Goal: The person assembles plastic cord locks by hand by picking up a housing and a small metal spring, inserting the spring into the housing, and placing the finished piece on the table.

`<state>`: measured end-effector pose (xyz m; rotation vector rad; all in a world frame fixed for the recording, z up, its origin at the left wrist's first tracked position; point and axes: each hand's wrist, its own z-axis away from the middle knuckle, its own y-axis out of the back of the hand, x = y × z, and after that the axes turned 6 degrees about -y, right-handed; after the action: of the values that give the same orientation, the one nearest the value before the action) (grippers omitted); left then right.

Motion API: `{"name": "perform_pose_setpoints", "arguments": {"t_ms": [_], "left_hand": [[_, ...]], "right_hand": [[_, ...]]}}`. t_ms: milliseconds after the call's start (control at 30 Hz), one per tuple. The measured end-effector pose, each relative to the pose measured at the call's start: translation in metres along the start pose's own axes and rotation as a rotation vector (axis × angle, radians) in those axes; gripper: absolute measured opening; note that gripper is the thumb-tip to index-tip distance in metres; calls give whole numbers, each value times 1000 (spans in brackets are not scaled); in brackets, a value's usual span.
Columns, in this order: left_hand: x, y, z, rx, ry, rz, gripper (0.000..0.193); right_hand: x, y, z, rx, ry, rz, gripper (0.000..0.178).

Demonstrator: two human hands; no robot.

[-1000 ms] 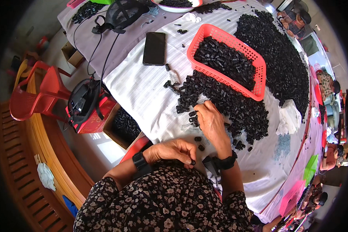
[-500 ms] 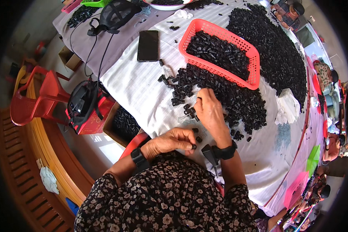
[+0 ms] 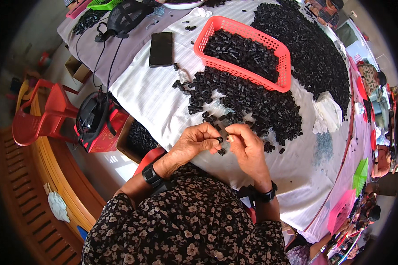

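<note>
My left hand pinches a small black plastic part between thumb and fingertips. Close beside it on the right, my right hand has thumb and forefinger pressed together; what they hold is too small to make out. Both hands are just above the near edge of the white cloth. Beyond my fingers spreads a loose pile of black plastic parts, several of them lying right by my left fingertips. Small clear pieces lie among the pile. Behind it stands a red perforated basket filled with more black parts.
A much larger heap of black parts covers the far right. On the cloth also lie a black phone, a crumpled white bag and a patch of small clear pieces. A red chair stands left; other people sit along the right.
My right hand has come back from the pile toward me and now meets my left hand, fingertips close together. My left hand has risen slightly, still pinching the black part.
</note>
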<state>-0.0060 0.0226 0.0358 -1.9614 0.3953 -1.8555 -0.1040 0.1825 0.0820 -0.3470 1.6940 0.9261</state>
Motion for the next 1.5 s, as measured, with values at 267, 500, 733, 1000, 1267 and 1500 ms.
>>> {"name": "perform_pose_setpoints", "arguments": {"t_ms": [267, 500, 733, 1000, 1267, 1500], "left_hand": [[-1, -5, -2, -12, 9, -11, 18], [-1, -7, -3, 0, 33, -44, 14], [-5, -10, -9, 30, -2, -145, 9], [-17, -13, -9, 172, -64, -164, 5], [-23, -13, -11, 231, -53, -167, 9], [-30, -17, -12, 316, -58, -144, 10]], "right_hand": [[5, 1, 4, -50, -33, -3, 11], [7, -3, 8, -10, 67, 139, 12], [15, -9, 10, 7, 125, 273, 17], [7, -15, 8, 33, 254, 535, 23], [13, -28, 9, 138, 299, 755, 35], [14, -31, 8, 132, 287, 748, 26]]}}
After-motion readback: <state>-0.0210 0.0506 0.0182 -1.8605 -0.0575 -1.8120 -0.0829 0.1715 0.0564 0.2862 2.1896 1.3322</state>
